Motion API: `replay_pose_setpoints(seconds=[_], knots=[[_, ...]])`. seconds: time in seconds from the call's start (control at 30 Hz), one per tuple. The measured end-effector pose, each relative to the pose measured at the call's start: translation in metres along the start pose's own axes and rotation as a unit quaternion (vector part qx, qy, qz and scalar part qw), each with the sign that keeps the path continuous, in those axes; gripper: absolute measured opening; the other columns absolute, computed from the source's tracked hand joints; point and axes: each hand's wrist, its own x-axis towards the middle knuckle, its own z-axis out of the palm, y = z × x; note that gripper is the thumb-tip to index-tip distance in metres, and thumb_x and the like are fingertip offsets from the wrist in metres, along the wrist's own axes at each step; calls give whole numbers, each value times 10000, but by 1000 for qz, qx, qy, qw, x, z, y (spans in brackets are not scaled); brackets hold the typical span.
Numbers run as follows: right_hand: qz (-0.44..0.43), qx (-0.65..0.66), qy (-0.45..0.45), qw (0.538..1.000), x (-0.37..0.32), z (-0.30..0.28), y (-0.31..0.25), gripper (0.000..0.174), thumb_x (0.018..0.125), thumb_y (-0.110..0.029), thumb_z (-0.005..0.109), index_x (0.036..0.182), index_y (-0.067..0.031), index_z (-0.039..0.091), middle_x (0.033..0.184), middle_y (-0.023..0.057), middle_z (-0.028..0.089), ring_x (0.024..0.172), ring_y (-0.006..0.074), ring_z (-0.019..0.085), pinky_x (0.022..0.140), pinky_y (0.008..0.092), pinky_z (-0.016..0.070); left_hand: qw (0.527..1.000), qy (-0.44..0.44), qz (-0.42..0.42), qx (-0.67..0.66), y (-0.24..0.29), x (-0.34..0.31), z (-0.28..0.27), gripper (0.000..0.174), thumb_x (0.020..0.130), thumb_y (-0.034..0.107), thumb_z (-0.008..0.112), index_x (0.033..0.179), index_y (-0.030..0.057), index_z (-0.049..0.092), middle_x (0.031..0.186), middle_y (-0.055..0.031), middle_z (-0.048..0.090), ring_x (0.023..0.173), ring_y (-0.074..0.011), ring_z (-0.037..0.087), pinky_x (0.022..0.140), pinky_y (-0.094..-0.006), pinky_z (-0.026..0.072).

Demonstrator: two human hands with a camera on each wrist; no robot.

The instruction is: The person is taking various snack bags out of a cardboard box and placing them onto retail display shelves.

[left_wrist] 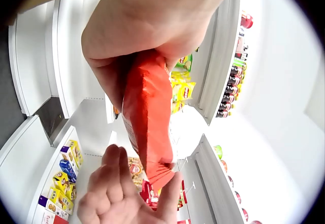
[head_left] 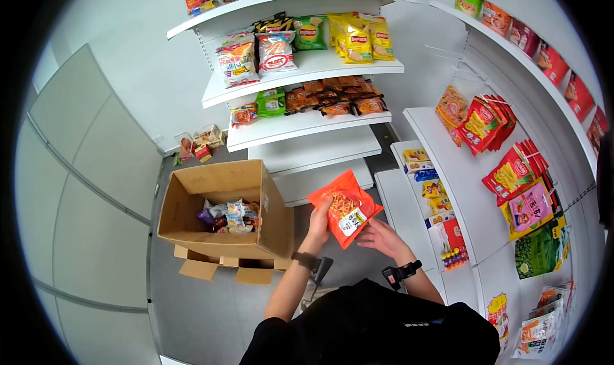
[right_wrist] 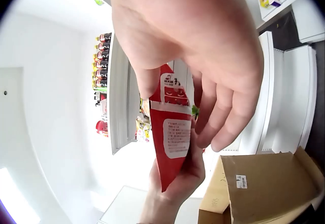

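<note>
An orange-red snack bag (head_left: 346, 207) with a noodle picture and a white label is held up in front of the body in the head view. The left hand (head_left: 319, 222) grips its left side, thumb on the front. At the lower right edge is the right hand (head_left: 384, 240), its fingers extended beside the bag. In the left wrist view the bag (left_wrist: 148, 117) appears edge-on below the left hand (left_wrist: 147, 26), with the right hand (left_wrist: 127, 198) at its lower end. The right wrist view shows the bag's back (right_wrist: 175, 132) with printed text, near the right hand's thumb (right_wrist: 148, 83).
An open cardboard box (head_left: 275, 218) with assorted snack packs stands on the floor at left. White shelves (head_left: 307, 131) with chips and small bags are ahead. More shelves (head_left: 441, 166) with boxes and hanging bags curve along the right. Small packages (head_left: 203, 152) lie by the wall.
</note>
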Motion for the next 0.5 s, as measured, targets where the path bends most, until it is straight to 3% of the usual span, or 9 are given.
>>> replay_pose_setpoints(seconds=[0.1, 0.3, 0.5], knots=[[-22, 9, 22, 999, -17, 9, -12, 423, 940, -380, 480, 1250, -94, 452, 1133, 123, 580, 1009, 268, 595, 849, 428, 496, 999, -21, -7, 30, -6, -6, 20, 391, 912, 270, 560, 1186, -1, 495, 1106, -104, 609, 966, -174, 615, 829, -299, 497], [-58, -46, 26, 997, -17, 9, -12, 361, 932, -315, 516, 1234, -123, 468, 1074, 60, 612, 923, 176, 626, 665, 310, 542, 993, -50, -19, 104, 5, -17, 35, 403, 913, 320, 552, 1192, 34, 499, 1128, -81, 606, 999, -166, 607, 853, -306, 497], [-49, -67, 10, 996, 5, 33, -7, 313, 899, -287, 576, 1166, -138, 510, 1034, 22, 614, 899, 136, 612, 701, 291, 515, 990, -56, -11, 129, 40, -37, 17, 419, 907, 330, 565, 1192, 31, 501, 1124, -68, 605, 978, -152, 614, 824, -292, 510]])
